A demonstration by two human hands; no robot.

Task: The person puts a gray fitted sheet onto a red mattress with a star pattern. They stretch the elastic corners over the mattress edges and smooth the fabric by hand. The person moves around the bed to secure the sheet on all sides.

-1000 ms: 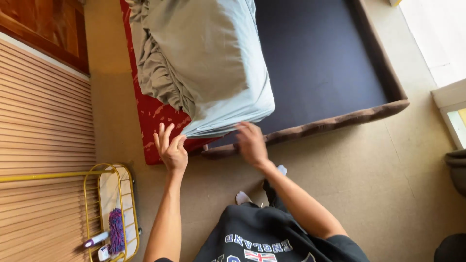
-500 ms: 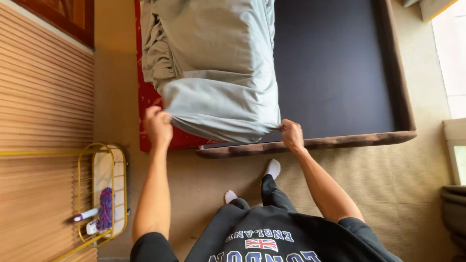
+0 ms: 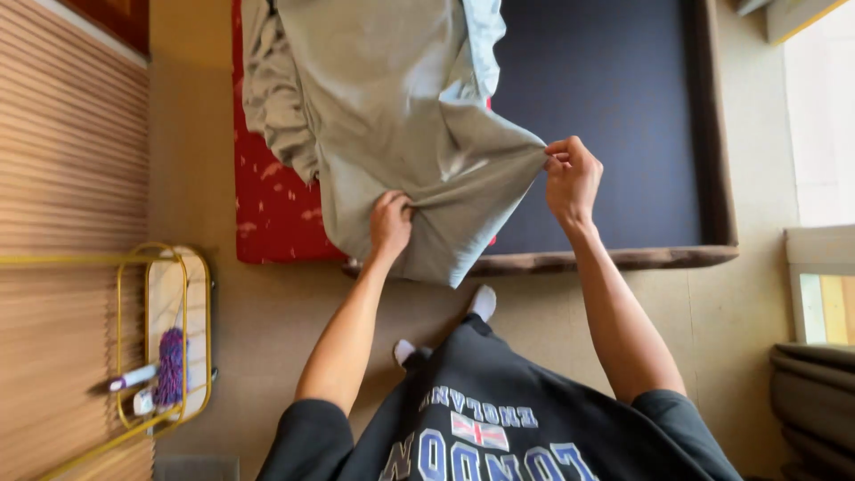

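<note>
Over the bed's foot edge (image 3: 570, 262), both hands, left (image 3: 390, 224) and right (image 3: 572, 178), pinch the grey sheet (image 3: 401, 116).

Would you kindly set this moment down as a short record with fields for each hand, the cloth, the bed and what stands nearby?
left hand: the left hand grips the grey sheet near its lower edge
right hand: the right hand pinches a corner of the sheet, pulled out to the side
cloth: bunched and rumpled, draped over the red mattress
bed: dark bed base with a brown frame, partly bare
nearby: gold wire stand on the beige floor, holding a purple item
</note>
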